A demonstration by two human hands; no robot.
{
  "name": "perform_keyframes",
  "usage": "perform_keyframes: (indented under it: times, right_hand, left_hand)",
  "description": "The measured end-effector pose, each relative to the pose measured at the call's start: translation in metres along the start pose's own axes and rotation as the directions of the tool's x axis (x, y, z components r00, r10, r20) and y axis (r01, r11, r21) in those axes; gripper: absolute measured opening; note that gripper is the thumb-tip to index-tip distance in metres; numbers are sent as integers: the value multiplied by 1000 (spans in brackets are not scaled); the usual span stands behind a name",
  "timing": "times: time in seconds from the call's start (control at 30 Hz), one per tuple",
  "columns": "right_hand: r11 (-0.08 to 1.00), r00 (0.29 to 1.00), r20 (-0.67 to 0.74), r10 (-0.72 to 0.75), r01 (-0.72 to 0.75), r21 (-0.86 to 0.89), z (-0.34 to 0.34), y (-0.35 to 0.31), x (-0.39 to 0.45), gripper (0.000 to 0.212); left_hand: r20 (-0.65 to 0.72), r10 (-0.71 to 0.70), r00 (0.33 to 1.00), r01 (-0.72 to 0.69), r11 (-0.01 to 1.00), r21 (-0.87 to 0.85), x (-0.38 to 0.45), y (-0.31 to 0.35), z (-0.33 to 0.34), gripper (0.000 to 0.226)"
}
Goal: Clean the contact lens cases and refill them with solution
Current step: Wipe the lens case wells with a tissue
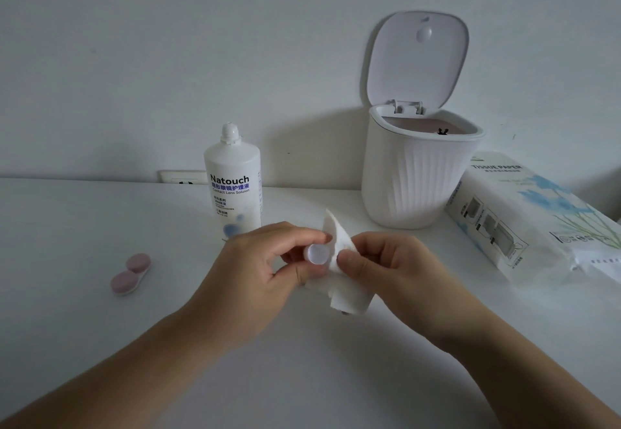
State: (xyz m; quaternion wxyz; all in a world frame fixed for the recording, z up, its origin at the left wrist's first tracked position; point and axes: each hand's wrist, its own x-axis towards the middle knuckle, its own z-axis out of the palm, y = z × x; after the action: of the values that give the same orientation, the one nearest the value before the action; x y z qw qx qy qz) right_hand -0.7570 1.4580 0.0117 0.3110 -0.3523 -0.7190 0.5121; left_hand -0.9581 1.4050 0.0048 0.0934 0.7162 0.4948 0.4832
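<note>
**Lens case cap held with tissue at centre of table**

The left hand point(265, 270) is at table centre, fingers curled, pinching a small round white lens case cap point(317, 253) between thumb and fingertips; the cap's flat face is turned toward the camera. The right hand point(396, 270) is just right of it, fingers curled, thumb and fingers gripping a folded white tissue point(339, 260). The tissue touches the cap on its right side and hangs below both hands. Whether any further part of a case lies behind the tissue cannot be determined.

A pink contact lens case point(130, 273), both caps on, lies on the white table point(84, 311) to the left, well apart from the hands.

A white bottle of contact lens solution point(232, 180), labelled "Natouch", stands upright beyond the left hand, cap on.

A white ribbed desktop bin point(416, 173) stands at the far right with its lid point(416, 55) raised; a pinkish lining shows inside. A pack of tissue paper point(534, 220) lies at the right edge, just beside the bin. A wall socket point(183, 177) is visible behind the bottle, at table level.
</note>
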Motion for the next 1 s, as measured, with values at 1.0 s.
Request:
perform_keyframes:
  times: [1.0]
  right_hand:
    - [997,1000,2,-25,25,71,-11,-13,-5,30]
  left_hand:
    - [-3,21,1000,-21,987,-157,-11,7,9,27]
